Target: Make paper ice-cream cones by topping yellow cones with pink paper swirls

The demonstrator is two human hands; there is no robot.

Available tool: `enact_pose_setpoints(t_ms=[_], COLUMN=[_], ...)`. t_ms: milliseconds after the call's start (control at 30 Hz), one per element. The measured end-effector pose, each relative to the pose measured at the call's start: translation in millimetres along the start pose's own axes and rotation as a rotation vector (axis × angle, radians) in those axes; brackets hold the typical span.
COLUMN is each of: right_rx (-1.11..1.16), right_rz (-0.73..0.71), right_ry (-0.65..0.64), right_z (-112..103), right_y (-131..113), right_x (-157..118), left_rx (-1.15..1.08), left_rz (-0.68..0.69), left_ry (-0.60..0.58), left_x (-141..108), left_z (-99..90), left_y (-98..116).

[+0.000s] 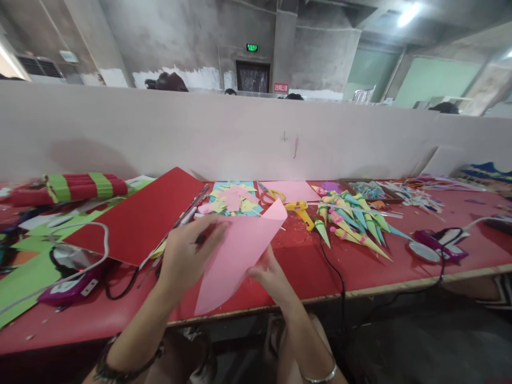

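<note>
A sheet of pink paper (236,256) is raised above the red table, its upper right corner curling over. My left hand (190,245) grips the sheet's upper left side, with the fingers reaching along that edge. On the right edge, my right hand (269,273) pinches the paper between thumb and fingers; some fingers are hidden behind it. Just beyond the sheet lie a yellow glue gun (302,214), scissors with yellow handles (274,195) and a pile of pink, yellow and blue paper scraps (234,198).
Several pastel paper cones (360,216) lie to the right, near a tray of small strips (368,191). Purple power strips (74,285) with cables sit at both sides. A large red sheet (140,218) leans at left. A white partition (224,138) closes off the back.
</note>
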State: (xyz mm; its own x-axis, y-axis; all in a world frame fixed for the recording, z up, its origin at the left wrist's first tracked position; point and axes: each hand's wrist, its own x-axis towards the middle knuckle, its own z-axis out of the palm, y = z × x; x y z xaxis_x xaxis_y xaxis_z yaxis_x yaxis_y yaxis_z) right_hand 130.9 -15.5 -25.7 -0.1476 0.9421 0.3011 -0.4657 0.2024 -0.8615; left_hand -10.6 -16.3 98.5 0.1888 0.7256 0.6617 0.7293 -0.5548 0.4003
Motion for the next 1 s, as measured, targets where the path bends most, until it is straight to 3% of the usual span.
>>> enact_pose_setpoints(t_ms=[67, 233, 433, 600, 667, 833, 1000], right_rx=[0.043, -0.101, -0.075, -0.032, -0.064, -0.295, -0.421], right_rz=[0.036, 0.154, 0.194, 0.197, 0.192, 0.181, 0.199], right_ry=[0.0, 0.162, 0.276, 0.288, 0.285, 0.324, 0.299], right_z=[4.6, 11.2, 5.5, -1.6, -3.3, -8.4, -12.0], right_y=[-3.2, -7.3, -5.7, -6.1, -7.0, -10.1, -11.2], right_x=[-4.8, -10.0, -5.3, 4.3, 9.9, 20.6, 20.6], left_rx=[-0.064, -0.18, -0.374, -0.732, -0.763, -0.769, -0.761], left_rz=[-0.082, -0.181, -0.295, -0.582, -0.643, -0.582, -0.581], left_ry=[-0.008, -0.054, 0.014, -0.361, -0.426, -0.37, -0.382], left_x=[-11.3, -27.4, -32.9, -37.8, -37.2, -30.5, -31.0], left_z=[3.9, 23.3, 44.2, 57.5, 64.6, 82.5, 82.5], left_y=[-4.2, -20.3, -39.2, -45.0, -45.0, -45.5, -47.9])
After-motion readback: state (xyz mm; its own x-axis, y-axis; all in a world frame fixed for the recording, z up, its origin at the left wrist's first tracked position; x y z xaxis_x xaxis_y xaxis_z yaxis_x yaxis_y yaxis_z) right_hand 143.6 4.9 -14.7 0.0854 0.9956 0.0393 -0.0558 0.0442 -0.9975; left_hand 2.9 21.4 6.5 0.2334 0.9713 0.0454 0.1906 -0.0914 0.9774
